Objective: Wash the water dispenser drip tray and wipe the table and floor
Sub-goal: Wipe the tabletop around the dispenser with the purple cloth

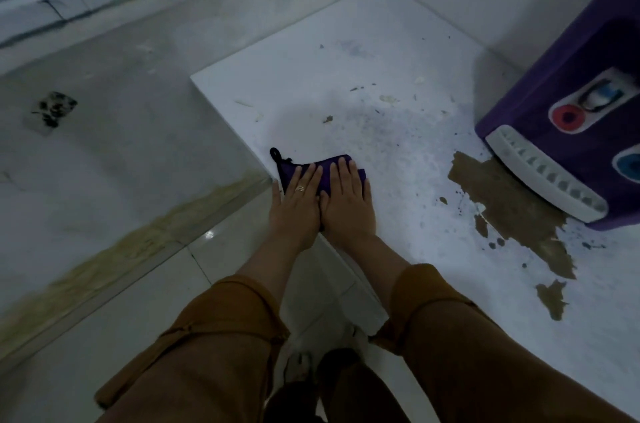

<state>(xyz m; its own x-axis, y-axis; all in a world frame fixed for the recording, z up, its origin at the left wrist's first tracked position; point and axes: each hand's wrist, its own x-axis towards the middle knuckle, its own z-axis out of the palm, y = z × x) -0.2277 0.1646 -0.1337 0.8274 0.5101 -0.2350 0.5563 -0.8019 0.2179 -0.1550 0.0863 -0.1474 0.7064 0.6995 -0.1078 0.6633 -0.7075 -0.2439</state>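
Observation:
A folded purple cloth (313, 164) with a black loop lies at the near left edge of the white table (346, 52). My left hand (298, 201) and my right hand (348, 201) press flat on it side by side, fingers extended; a ring is on the left hand. The purple water dispenser (568, 131) stands at the right on the table, with its white slotted drip tray (547, 176) at its base. The table top is dusty, with crumbs and patches of worn brown surface (512, 208) near the dispenser.
The pale tiled floor (104, 163) lies left of and below the table, with a yellowish stained strip (138, 239) across it and a dark smudged scrap (52, 111) at the far left. White walls meet behind the table. My feet (322, 370) stand by the table's near corner.

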